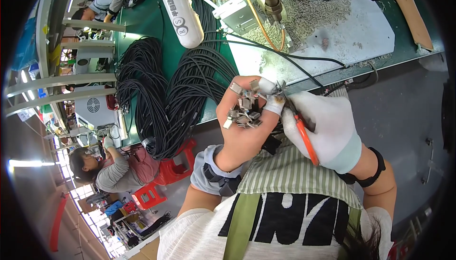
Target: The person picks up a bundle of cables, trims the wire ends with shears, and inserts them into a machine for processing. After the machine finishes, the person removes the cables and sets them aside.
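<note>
My left hand (244, 139) is closed around several small silver metal connector shells (245, 110) piled in its palm. White covers wrap its thumb and forefinger, whose tips pinch together at a small metal piece (280, 87). In a white glove, my right hand (327, 124) grips red-handled pliers (306, 139). The pliers' jaws meet the piece at my left fingertips; whether they are clamped on it is too small to tell. Both hands are close together in front of my striped apron (297, 170), just off the bench edge.
Coils of black cable (147, 94) cover the left of the green bench (130, 32). A machine's metal column (270, 1) stands over a white board (384, 44) strewn with small metal bits. Black leads cross the board's front. A person (114, 165) sits at left beside red stools (173, 170).
</note>
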